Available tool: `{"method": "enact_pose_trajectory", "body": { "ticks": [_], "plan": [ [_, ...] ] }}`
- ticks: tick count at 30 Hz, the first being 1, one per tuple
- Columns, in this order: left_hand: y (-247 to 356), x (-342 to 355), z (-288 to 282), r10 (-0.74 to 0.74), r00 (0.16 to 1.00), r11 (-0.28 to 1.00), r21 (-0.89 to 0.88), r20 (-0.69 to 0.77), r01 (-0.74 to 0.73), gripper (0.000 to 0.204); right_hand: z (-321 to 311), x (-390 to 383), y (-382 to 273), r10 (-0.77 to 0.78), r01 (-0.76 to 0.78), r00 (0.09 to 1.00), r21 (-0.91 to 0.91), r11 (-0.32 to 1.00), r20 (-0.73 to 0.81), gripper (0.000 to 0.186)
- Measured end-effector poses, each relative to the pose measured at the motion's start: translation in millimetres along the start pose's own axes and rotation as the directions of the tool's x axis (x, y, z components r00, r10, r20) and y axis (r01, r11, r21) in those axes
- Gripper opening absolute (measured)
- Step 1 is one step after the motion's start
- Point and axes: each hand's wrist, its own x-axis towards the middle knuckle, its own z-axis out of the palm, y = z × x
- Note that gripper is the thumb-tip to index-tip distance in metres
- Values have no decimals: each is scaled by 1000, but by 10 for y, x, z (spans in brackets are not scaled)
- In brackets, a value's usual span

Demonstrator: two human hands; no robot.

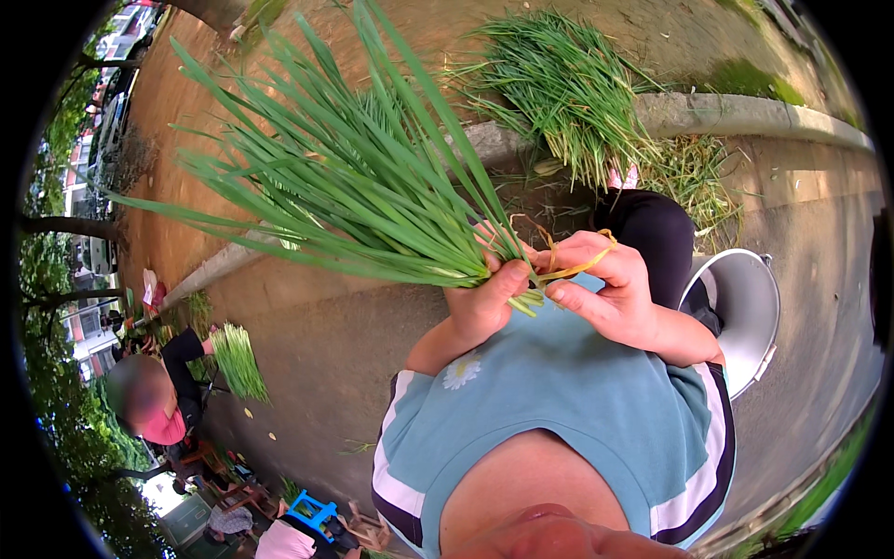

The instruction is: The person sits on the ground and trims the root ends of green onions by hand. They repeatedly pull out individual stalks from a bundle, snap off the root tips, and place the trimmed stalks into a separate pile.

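A large bunch of garlic chives (pixel 363 205) fans out to the upper left, its long green leaves pointing away from me. My left hand (pixel 486 300) is closed around the pale stem ends, which stick out below the fingers. Right beside it, my right hand (pixel 605 293) has thumb and fingers pinched near the stem ends. A yellow withered leaf (pixel 575 270) runs from between the hands across the right fingers. A thin brownish strand (pixel 549 244) curls up beside it.
A big heap of chives (pixel 559 88) lies ahead by the stone curb (pixel 712 112). Discarded yellowish leaves (pixel 698 182) are strewn beside my leg. A metal bucket (pixel 750 312) lies at my right. Far left, another person (pixel 163 410) sits near upright chives (pixel 239 359); a blue stool (pixel 312 512) stands lower left.
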Motion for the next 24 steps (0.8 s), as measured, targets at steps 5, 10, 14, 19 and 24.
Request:
{"method": "enact_pose_trajectory", "body": {
  "ticks": [5,10,14,19,24],
  "plan": [
    [-34,-9,6,15,1000,998,54,-4,-14,25,18,-11,18,17,-10,997,97,995,-77,18],
    [7,-44,54,-113,993,993,39,-45,115,29,-22,-85,-3,117,-101,992,242,965,-54,14],
    [98,-5,159,-202,979,978,42,-25,203,30,-83,-148,17,52,-38,998,293,955,-39,12],
    [77,4,193,-184,983,983,21,8,184,31,-134,-272,-61,141,-107,988,407,907,-55,13],
    [65,-10,290,-201,979,969,-141,28,203,32,-152,-376,-54,162,-94,982,486,869,-100,13]
  ]
}}
